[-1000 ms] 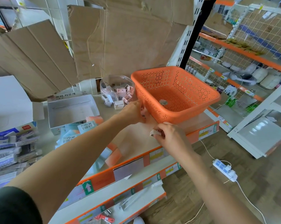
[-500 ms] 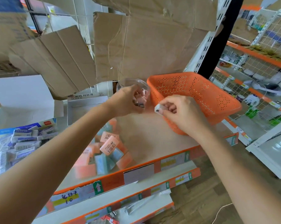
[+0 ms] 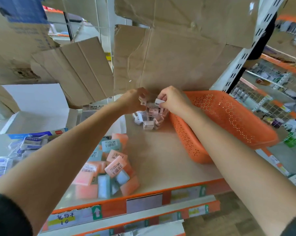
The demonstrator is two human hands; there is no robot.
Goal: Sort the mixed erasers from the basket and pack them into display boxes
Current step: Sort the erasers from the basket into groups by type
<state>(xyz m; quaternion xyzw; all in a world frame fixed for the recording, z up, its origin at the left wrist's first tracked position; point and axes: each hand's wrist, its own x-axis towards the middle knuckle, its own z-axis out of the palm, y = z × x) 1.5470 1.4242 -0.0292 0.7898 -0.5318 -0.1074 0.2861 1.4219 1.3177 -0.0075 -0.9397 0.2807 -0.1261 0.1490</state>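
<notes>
Both my hands hover over a clear round tub [image 3: 150, 119] full of small pink and white erasers at the back of the shelf. My left hand [image 3: 135, 101] pinches a small pink eraser [image 3: 142, 99] above the tub's left rim. My right hand [image 3: 173, 100] holds a small white eraser [image 3: 159, 101] over the tub's mouth. The orange perforated basket [image 3: 228, 120] sits just right of the tub, tilted, under my right forearm. A heap of pink and blue wrapped erasers [image 3: 108, 167] lies on the shelf near the front edge.
An open white display box [image 3: 35, 113] stands at the left, with blue-and-white eraser packs [image 3: 21, 149] below it. A grey box [image 3: 92, 111] sits behind my left forearm. Cardboard sheets [image 3: 169, 58] line the back. The shelf's orange front edge [image 3: 143, 200] carries price labels.
Both hands moved from beside the basket's near rim up and back to the clear tub, each still holding its small eraser. The view shifted left and down, revealing the eraser heap.
</notes>
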